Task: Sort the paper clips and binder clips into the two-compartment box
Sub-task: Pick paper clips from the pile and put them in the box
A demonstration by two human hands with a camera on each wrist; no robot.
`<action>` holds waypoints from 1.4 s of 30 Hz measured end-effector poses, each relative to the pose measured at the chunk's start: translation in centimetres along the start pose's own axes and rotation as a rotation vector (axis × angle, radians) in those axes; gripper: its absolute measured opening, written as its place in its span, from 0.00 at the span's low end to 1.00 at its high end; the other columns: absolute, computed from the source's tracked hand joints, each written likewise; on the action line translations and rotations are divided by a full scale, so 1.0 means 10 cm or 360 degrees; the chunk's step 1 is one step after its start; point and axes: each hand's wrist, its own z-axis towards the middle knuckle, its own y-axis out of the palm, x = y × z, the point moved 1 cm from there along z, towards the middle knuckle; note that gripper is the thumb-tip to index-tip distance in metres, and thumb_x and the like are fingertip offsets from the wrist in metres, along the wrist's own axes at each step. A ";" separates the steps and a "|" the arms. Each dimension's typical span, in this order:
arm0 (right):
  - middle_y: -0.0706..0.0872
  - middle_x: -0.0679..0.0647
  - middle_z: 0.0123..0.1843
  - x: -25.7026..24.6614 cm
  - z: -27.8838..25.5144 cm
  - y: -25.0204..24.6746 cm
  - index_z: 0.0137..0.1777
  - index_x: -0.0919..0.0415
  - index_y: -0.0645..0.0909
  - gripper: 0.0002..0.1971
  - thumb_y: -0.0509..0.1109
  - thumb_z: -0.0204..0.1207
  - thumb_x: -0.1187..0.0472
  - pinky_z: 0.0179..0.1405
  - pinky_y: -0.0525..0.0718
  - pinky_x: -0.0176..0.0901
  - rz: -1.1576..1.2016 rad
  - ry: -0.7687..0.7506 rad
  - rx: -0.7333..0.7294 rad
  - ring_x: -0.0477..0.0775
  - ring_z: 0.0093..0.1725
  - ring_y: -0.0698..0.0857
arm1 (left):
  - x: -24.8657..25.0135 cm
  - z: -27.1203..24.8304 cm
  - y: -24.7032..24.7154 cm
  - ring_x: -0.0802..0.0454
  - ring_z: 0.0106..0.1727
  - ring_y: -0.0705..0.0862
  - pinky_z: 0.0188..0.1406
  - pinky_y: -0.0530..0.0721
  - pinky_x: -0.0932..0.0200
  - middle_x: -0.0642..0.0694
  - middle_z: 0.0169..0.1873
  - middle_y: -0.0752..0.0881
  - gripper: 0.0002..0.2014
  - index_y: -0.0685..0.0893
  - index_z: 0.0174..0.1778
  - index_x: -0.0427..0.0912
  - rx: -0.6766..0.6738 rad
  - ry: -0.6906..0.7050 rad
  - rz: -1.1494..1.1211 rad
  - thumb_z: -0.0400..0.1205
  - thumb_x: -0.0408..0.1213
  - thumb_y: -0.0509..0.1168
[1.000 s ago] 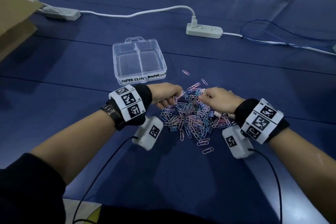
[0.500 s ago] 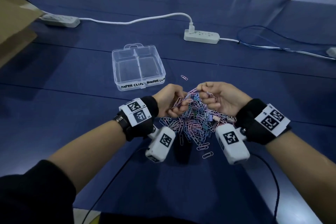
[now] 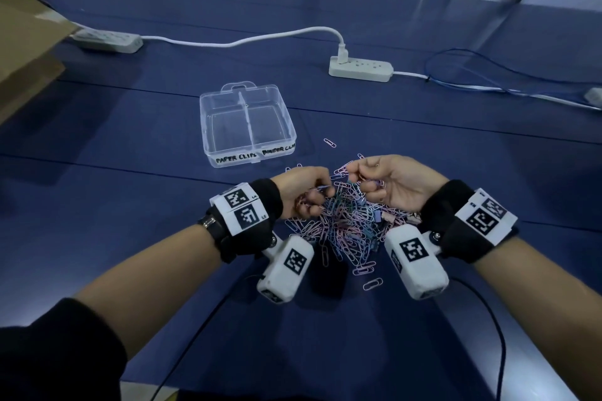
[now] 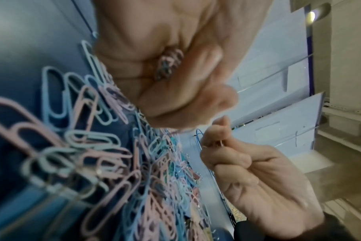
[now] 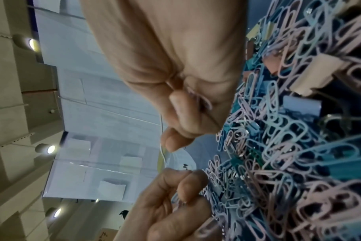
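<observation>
A clear two-compartment box (image 3: pixel 208 127) labelled "PAPER CLIPS" on the left and "BINDER CLIPS" on the right stands on the blue table, and both compartments look empty. Just in front of it lies a pile of pink and blue paper clips (image 3: pixel 345 228) mixed with small binder clips (image 3: pixel 387 216). My left hand (image 3: pixel 321 195) hovers over the pile's left edge, fingers curled round a bunch of paper clips (image 4: pixel 169 65). At the pile's far right, my right hand (image 3: pixel 365 179) is turned palm-up and pinches a few pink paper clips (image 5: pixel 200 97). Beige and blue binder clips (image 5: pixel 319 71) show in the right wrist view.
One stray paper clip (image 3: pixel 329 142) lies to the right of the box. Two white power strips (image 3: pixel 360 69) (image 3: pixel 107 41) and their cables run across the far part of the table. A cardboard box (image 3: pixel 22 52) sits at the left edge.
Both hands were palm-down on the pile a second ago. They have since curled round paper clips and lifted slightly, the right one turning palm-up.
</observation>
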 end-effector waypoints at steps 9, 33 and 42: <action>0.71 0.46 0.26 0.01 -0.04 0.22 0.33 0.54 0.79 0.13 0.61 0.76 0.66 0.19 0.68 0.31 -0.1446 -0.0176 0.0300 0.45 0.24 0.69 | 0.01 -0.01 0.01 0.61 0.09 0.59 0.06 0.54 0.76 0.44 0.25 0.74 0.12 0.74 0.33 0.35 0.0070 0.0095 -0.0040 0.80 0.27 0.48; 0.77 0.51 0.35 0.21 -0.02 0.07 0.34 0.61 0.70 0.12 0.65 0.79 0.62 0.42 0.80 0.49 -0.2239 -0.0226 0.0352 0.52 0.36 0.77 | 0.02 -0.09 -0.28 0.47 0.50 0.77 0.46 0.74 0.57 0.51 0.47 0.76 0.23 0.78 0.55 0.46 0.0401 0.0305 0.1956 0.67 0.43 0.78; 0.82 0.58 0.48 0.12 -0.13 0.02 0.33 0.57 0.71 0.12 0.64 0.78 0.66 0.21 0.72 0.32 -0.1539 -0.0338 0.0424 0.46 0.30 0.82 | 0.13 -0.02 -0.04 0.44 0.47 0.83 0.40 0.77 0.56 0.45 0.46 0.86 0.03 0.81 0.38 0.46 0.0489 0.0542 0.2357 0.76 0.40 0.68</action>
